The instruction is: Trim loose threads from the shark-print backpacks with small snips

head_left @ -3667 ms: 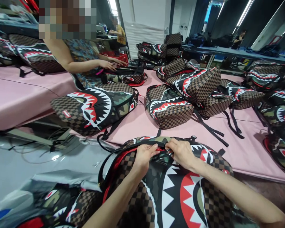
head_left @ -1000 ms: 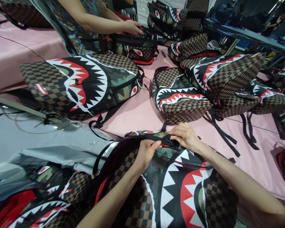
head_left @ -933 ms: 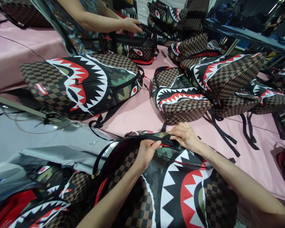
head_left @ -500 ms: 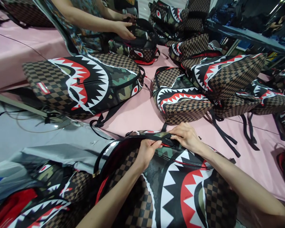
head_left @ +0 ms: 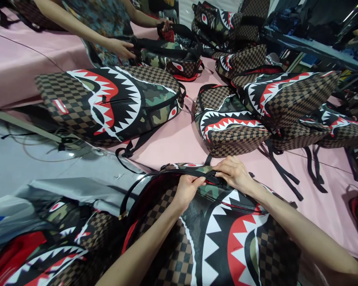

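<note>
A checkered backpack with a shark-mouth print (head_left: 217,238) lies in front of me at the bottom of the view, its main opening partly unzipped and red inside. Along the zipper edge near its top, my left hand (head_left: 188,190) pinches the black zipper tape between thumb and fingers. Just right of it, my right hand (head_left: 232,171) is closed at the same zipper edge; the small part between its fingertips is too hidden to name. Both hands are close together but apart.
On the pink table (head_left: 173,139) lie a long shark backpack (head_left: 113,103) at left and several others (head_left: 232,127) at right. Across it, a person's hands (head_left: 122,48) handle another bag (head_left: 155,55). More bags (head_left: 59,254) sit in grey plastic at lower left.
The other person's hands have moved apart, one left and one onto the bag's raised edge, showing red inside. The view has shifted slightly. My hands keep nearly the same place on the zipper edge.
</note>
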